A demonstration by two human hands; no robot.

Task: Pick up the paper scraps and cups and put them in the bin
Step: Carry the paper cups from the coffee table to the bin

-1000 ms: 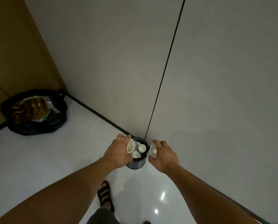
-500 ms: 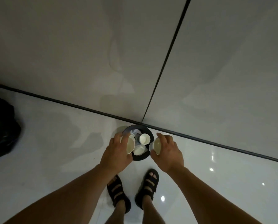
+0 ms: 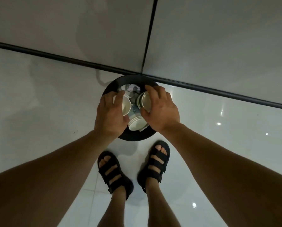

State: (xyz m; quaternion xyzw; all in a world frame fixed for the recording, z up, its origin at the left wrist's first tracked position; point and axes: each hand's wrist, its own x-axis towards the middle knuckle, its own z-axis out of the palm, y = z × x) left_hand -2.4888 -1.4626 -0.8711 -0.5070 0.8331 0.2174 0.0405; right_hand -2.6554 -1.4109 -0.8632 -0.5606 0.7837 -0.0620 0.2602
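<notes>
1. The bin (image 3: 133, 138), round with a black rim, stands on the glossy white floor (image 3: 38, 112). Its far edge touches the black skirting strip (image 3: 219, 92) at the foot of the wall.
2. The left hand (image 3: 110, 112) is over the bin's left edge. Fingers and thumb are curled round the left cup (image 3: 126, 104), a white paper cup whose mouth tilts toward the bin's middle.
3. The right hand (image 3: 160, 110) is over the bin's right edge, curled round the right cup (image 3: 145, 100), also white, mouth facing left. I see more rims nested against it but cannot tell how many.
4. Inside the bin at its near edge, a stack of nested cups (image 3: 135, 125) lies on its side between the two hands.
5. Inside at the far edge, I see crumpled paper scraps (image 3: 133, 89), partly hidden by the fingers.
6. The person's feet in black sandals (image 3: 114, 174) stand on the floor just beside the bin's near edge.
</notes>
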